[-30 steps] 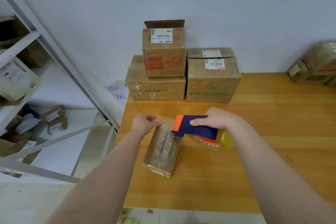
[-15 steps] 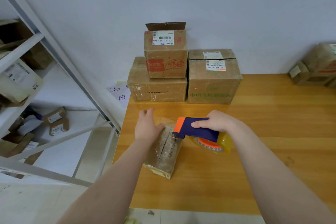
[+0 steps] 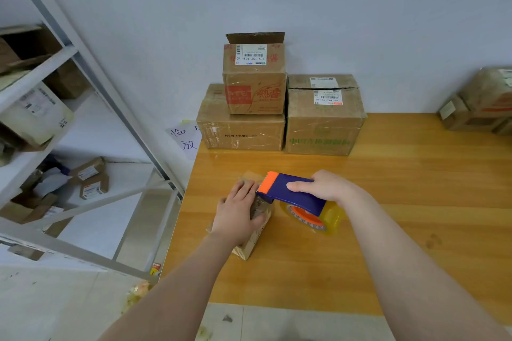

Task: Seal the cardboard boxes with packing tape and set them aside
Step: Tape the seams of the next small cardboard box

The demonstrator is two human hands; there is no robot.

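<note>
On your worktop [image 3: 388,174], the tape dispenser [image 3: 293,194] sits just right of the small box [image 3: 253,241], stacked boxes [image 3: 255,91] behind it, shelving [image 3: 41,63] to its left.

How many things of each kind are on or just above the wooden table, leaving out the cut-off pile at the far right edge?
4 cardboard boxes: small box under the left hand; low box, top box and right box stacked by the wall
1 tape dispenser, gripped by the right hand
Total: 5

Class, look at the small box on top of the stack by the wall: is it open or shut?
Open: the small box has its rear flap standing upright above the top edge, not folded down.
</note>
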